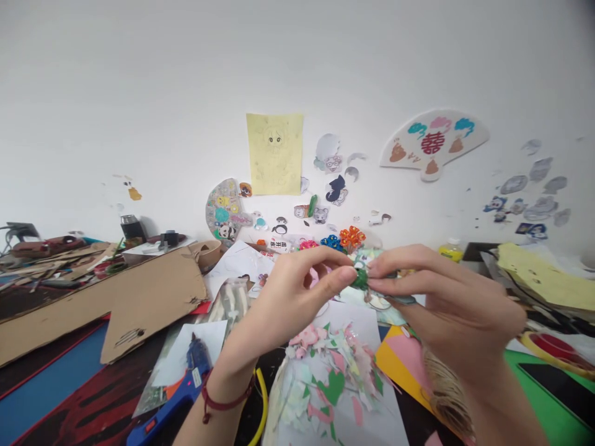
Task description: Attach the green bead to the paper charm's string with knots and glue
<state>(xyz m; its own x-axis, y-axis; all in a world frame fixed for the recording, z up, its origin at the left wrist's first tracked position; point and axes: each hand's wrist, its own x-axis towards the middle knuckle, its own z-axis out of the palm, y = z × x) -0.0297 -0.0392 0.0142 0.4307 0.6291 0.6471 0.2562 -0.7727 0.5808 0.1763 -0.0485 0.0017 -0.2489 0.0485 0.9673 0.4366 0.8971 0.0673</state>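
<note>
In the middle of the view, above the table, my left hand (290, 294) and my right hand (450, 297) meet fingertip to fingertip. A small dark green craft piece (361, 279) is pinched between them; its exact kind is too small to make out. The left thumb and forefinger close on its left side, while the right thumb and fingers grip its right side. Below the hands, pink, green and pale cut scraps (332, 384) are heaped on a white sheet (390, 421). Orange flowers (352, 236) and blue flowers (331, 241) show just behind the fingers.
A blue glue gun (186, 384) lies at the left front, beside a large piece of cardboard (153, 297). On the right are a coil of twine (445, 387), a black phone (562, 387) and a tape roll (555, 348). Paper cutouts and a fan shape (434, 142) hang on the wall.
</note>
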